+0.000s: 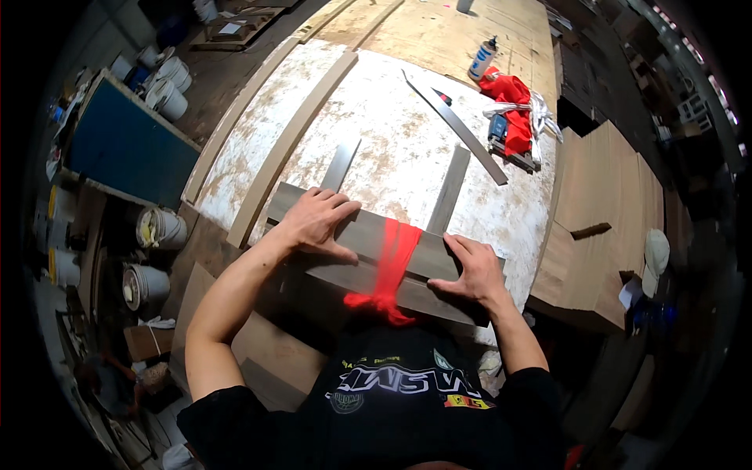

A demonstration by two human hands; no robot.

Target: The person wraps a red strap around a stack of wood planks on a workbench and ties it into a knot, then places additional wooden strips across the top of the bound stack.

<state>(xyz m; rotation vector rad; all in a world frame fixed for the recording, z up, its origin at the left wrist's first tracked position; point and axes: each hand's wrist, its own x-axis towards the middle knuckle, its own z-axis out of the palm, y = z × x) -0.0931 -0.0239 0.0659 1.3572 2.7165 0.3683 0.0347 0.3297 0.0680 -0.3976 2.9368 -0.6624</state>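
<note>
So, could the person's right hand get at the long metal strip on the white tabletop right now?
Probably yes: between the board under the right hand and the long metal strip lies bare white tabletop, with nothing blocking, though that hand would have to leave the board.

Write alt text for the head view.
A person's left hand and right hand rest spread on grey-brown wood with a red cloth strip across it, at a white-topped workbench. Beyond are a long metal ruler, blue tool and bottle.
</note>
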